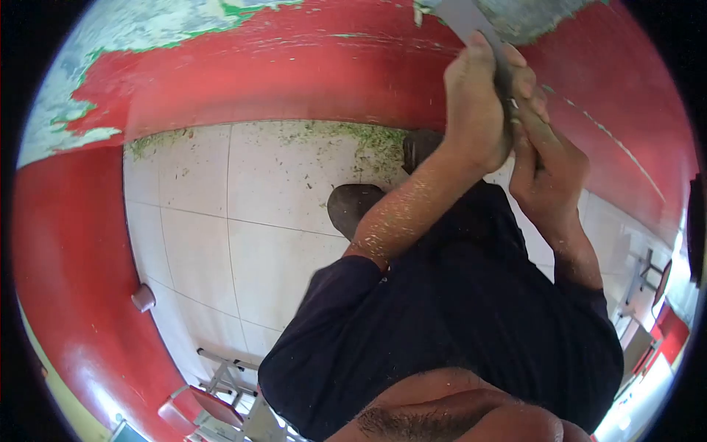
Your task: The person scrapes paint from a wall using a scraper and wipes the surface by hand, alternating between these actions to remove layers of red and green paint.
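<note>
A paint scraper (462, 18) with a flat grey blade and a darker handle reaches up to the wall, its blade at a bare grey patch (526, 22). My left hand (477, 103) is closed round it, the thumb lying along the tool toward the blade. On its other side my right hand (543, 140) grips it too, fingers wrapped over the handle. Between the hands, part of the handle is hidden. Pale flakes cling to my left forearm. Red paint (331, 81) surrounds the patch, with ragged green edges.
Green paint scraps (375, 144) litter the tiled floor (280, 265) along the wall, near my dark shoes (355, 206). A small cup-like object (143, 297) stands by the left wall. Chairs (213, 405) are at lower left, more furniture (641, 346) at right.
</note>
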Demonstrator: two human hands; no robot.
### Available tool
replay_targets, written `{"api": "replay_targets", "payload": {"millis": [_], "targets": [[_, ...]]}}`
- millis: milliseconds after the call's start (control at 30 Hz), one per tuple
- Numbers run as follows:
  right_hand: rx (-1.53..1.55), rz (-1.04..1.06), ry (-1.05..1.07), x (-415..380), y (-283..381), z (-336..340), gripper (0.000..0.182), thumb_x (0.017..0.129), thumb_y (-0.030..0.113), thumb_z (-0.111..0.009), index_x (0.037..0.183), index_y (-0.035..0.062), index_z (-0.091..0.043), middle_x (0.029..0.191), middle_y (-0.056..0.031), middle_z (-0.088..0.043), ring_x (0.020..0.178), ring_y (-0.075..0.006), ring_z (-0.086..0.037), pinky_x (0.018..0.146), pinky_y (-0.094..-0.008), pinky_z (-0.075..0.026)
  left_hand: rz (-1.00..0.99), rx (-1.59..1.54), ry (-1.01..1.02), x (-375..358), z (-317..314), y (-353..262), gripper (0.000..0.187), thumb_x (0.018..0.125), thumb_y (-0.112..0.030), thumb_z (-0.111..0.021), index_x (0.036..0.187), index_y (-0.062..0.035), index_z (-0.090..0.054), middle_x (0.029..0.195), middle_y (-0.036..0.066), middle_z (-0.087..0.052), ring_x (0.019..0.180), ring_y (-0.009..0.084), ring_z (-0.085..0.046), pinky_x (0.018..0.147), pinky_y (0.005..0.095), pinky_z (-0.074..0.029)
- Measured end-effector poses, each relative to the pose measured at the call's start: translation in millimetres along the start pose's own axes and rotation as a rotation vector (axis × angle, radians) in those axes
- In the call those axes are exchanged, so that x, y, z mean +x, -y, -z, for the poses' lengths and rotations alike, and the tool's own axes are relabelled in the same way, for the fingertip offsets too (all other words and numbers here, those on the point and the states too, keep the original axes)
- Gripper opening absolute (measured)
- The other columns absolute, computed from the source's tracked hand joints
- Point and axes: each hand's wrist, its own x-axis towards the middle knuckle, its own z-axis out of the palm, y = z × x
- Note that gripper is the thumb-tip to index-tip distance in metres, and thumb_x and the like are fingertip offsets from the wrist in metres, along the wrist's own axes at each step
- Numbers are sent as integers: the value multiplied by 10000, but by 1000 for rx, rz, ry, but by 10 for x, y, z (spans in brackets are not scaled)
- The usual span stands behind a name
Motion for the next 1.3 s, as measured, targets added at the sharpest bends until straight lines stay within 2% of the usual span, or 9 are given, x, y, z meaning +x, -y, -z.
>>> {"api": "replay_targets", "payload": {"millis": [133, 267, 367, 567, 967, 1067, 1100, 1200, 1300], "targets": [[-39, 2, -2, -89, -7, -24, 298, 769, -26, -602, 1054, 39, -663, 774, -183, -628, 650, -333, -626, 557, -374, -492, 19, 29, -26, 8, 31, -77, 451, 991, -478, -327, 909, -62, -482, 619, 68, -503, 482, 196, -505, 461, 344, -467], [-17, -10, 13, -39, -27, 78, 313, 766, -25, -604, 1067, 44, -662, 736, -167, -616, 614, -311, -613, 533, -376, -477, 41, -69, -266, 71, -274, -197, 333, 1003, -419, -376, 917, -120, -494, 669, -22, -448, 516, 87, -421, 537, 264, -428], [-28, 16, -14, -55, -60, -6, 306, 760, -23, -607, 1051, 52, -667, 682, -152, -591, 581, -304, -594, 514, -380, -465, 7, -82, 18, 69, -91, -225, 304, 1013, -387, -365, 927, -126, -495, 665, -41, -427, 503, 65, -376, 507, 238, -387], [16, 67, -62, -87, -121, -103, 286, 751, -10, -631, 1023, 67, -675, 625, -125, -560, 534, -292, -563, 483, -379, -449, -96, -3, 16, 122, -62, -247, 288, 1018, -372, -358, 915, -132, -482, 654, -44, -407, 486, 68, -336, 480, 234, -338], [-29, 82, -93, 33, -213, -43, 253, 742, 36, -673, 990, 87, -684, 611, -112, -556, 517, -267, -558, 473, -376, -451, 14, -4, -35, 104, -161, -178, 348, 1012, -416, -344, 870, -124, -471, 626, -44, -374, 460, 65, -296, 464, 225, -326], [-44, 80, -69, -3, -221, -72, 240, 751, 48, -671, 987, 89, -683, 610, -114, -555, 524, -282, -560, 476, -381, -452, -214, 110, 343, 260, 60, -222, 348, 1011, -420, -344, 875, -128, -475, 623, -46, -373, 462, 67, -299, 467, 229, -329], [-34, 106, -87, 17, -277, -69, 236, 753, 51, -669, 985, 89, -682, 611, -116, -555, 526, -288, -560, 478, -383, -453, -103, -63, 135, 186, -30, -216, 341, 1010, -420, -348, 889, -128, -477, 629, -49, -381, 471, 63, -309, 464, 230, -320], [8, 49, -81, -75, -227, -94, 234, 758, 60, -668, 989, 88, -679, 612, -120, -555, 530, -302, -560, 482, -388, -455, 26, 1, 12, 99, -105, -145, 341, 1006, -427, -356, 895, -128, -477, 631, -52, -386, 468, 57, -311, 458, 225, -313], [2, 19, -44, -104, -165, -107, 245, 759, 62, -668, 1002, 91, -676, 615, -122, -556, 527, -307, -558, 483, -391, -454, -228, 172, 315, 296, 96, -228, 352, 997, -442, -370, 879, -129, -480, 621, -53, -378, 462, 66, -308, 464, 236, -318]]}}
